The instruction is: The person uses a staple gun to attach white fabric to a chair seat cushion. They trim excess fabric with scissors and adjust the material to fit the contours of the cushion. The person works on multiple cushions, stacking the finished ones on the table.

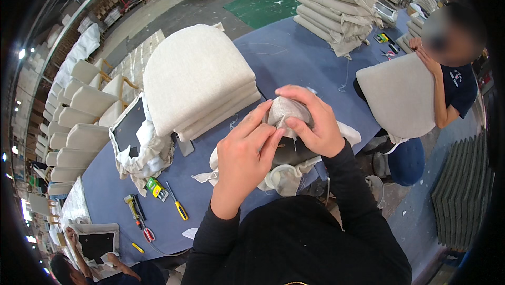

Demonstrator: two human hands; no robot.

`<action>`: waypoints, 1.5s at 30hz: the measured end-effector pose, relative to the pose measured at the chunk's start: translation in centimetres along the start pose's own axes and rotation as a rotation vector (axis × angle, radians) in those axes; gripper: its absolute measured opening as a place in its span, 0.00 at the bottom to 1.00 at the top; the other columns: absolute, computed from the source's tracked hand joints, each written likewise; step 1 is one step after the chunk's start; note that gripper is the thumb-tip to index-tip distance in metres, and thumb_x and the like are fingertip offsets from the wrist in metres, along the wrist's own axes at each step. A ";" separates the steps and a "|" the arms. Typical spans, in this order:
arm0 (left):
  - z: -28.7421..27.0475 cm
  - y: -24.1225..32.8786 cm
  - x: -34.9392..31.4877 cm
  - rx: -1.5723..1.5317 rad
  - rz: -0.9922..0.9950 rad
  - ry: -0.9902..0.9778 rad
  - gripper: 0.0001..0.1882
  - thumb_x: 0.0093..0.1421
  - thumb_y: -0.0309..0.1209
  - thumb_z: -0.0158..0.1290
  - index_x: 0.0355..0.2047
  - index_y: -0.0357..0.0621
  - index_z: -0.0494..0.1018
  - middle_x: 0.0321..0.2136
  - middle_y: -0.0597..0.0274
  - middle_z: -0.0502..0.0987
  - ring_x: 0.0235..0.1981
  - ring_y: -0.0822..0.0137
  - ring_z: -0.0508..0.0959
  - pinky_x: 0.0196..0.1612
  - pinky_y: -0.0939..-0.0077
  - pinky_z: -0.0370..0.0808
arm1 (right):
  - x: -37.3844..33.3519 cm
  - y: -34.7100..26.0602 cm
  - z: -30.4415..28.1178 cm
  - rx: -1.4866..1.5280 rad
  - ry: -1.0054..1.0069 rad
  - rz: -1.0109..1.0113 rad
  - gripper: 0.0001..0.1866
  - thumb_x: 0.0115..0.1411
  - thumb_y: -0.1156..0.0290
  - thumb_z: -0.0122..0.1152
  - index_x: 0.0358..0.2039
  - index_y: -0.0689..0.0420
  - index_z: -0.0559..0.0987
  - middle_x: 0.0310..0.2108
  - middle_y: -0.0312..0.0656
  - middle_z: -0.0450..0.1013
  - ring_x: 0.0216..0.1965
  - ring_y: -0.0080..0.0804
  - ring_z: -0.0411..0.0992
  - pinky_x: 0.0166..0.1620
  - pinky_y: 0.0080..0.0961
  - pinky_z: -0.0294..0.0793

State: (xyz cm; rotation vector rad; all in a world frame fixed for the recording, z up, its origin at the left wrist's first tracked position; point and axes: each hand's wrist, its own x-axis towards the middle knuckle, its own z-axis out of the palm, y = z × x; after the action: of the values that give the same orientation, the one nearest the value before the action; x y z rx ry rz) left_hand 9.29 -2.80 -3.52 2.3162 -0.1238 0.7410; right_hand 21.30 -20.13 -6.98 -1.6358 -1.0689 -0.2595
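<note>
In front of my body I hold a beige fabric-covered chair cushion [289, 110], its rounded corner raised between both hands. My left hand [242, 161] is closed, its fingertips pinching the fabric edge on the corner's left side. Wrapped round the right side is my right hand [318, 124], with the thumb pressed on the folded cloth. A loose thread hangs under the thumb. Below my hands, the loose fabric [284, 178] of the piece spreads on the table. Part of its dark underside shows, but my hands and wrists hide much of it.
Finished-looking cushions [200, 74] stand stacked ahead-left on the blue table [194, 232]. Near left lie a screwdriver [179, 206], red-handled scissors [148, 234] and a green-yellow box [156, 188]. One co-worker at right holds a cushion [402, 90]; another handles a panel [117, 240] lower left.
</note>
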 end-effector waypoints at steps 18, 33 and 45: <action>0.1 -1.1 -0.8 0.092 0.094 0.121 0.11 0.64 0.34 0.70 0.33 0.40 0.82 0.55 0.52 0.86 0.33 0.57 0.87 0.33 0.66 0.81 | 5.6 -4.0 -2.1 -0.602 -0.458 -0.506 0.06 0.64 0.62 0.70 0.37 0.47 0.83 0.72 0.32 0.71 0.73 0.36 0.66 0.71 0.48 0.64; -2.3 -1.3 -0.6 -0.099 -0.089 -0.105 0.10 0.63 0.32 0.70 0.29 0.38 0.84 0.58 0.50 0.86 0.37 0.56 0.89 0.40 0.71 0.81 | 0.9 -1.1 0.7 -0.042 -0.127 -0.078 0.25 0.74 0.56 0.58 0.63 0.60 0.80 0.54 0.55 0.83 0.51 0.58 0.83 0.54 0.41 0.82; -2.0 -1.2 -0.9 -0.119 -0.122 -0.047 0.11 0.63 0.34 0.69 0.28 0.39 0.84 0.55 0.55 0.88 0.29 0.58 0.86 0.33 0.71 0.78 | 0.8 -0.8 1.0 -0.070 -0.120 -0.097 0.27 0.62 0.62 0.73 0.60 0.55 0.82 0.50 0.50 0.85 0.47 0.54 0.85 0.48 0.39 0.85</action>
State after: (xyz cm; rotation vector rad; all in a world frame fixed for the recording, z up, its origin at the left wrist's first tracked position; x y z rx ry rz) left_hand 7.96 -0.71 -3.54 2.2070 -0.0454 0.6022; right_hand 20.80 -18.88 -6.24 -1.6813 -1.2444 -0.2679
